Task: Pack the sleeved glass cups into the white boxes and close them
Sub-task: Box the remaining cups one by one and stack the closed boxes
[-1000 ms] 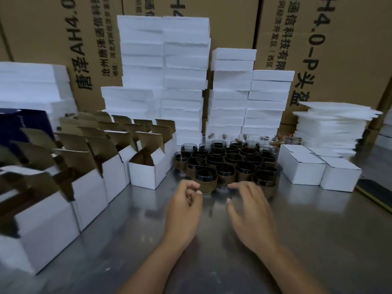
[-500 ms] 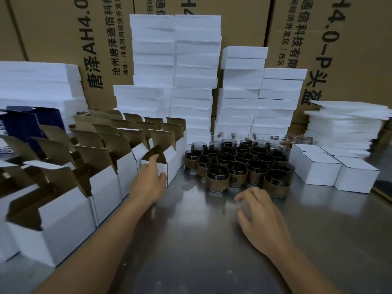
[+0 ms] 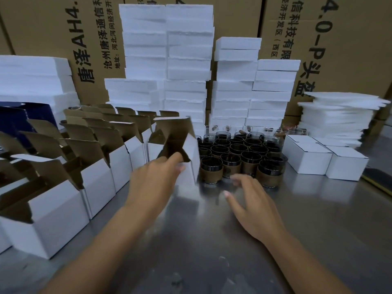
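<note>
On a shiny metal table (image 3: 318, 230), seen from a head-worn camera looking down, a person's two bare forearms reach forward. Their left hand (image 3: 152, 183) grips one white box (image 3: 192, 164) by its front wall at the open top, with one of its fingers (image 3: 177, 159) hooked over the edge into the brown interior and the rest curled against the white outside. This box has its lid flap standing up, sits just to the left of the cups, and is blurred, so I cannot tell whether its base touches the table. A tight cluster of glass cups (image 3: 239, 153), each wrapped in a brown sleeve with a dark band above, stands at the centre of the table. Their right hand (image 3: 252, 206) hovers palm down just in front of the nearest cups, its fingers (image 3: 239, 179) spread apart and holding nothing. Rows of open white boxes (image 3: 95, 183) with raised brown flaps fill the left side. Several closed white boxes (image 3: 307, 158) sit touching each other to the right of the cups. Behind the cups rise tall stacks of white slabs (image 3: 186, 71), and a lower pile of thin white sheets (image 3: 335, 119) stands at the far right. Large brown cartons (image 3: 53, 28) printed with black lettering form the backdrop. At the far left edge sits a dark blue item (image 3: 12, 117), partly hidden.
</note>
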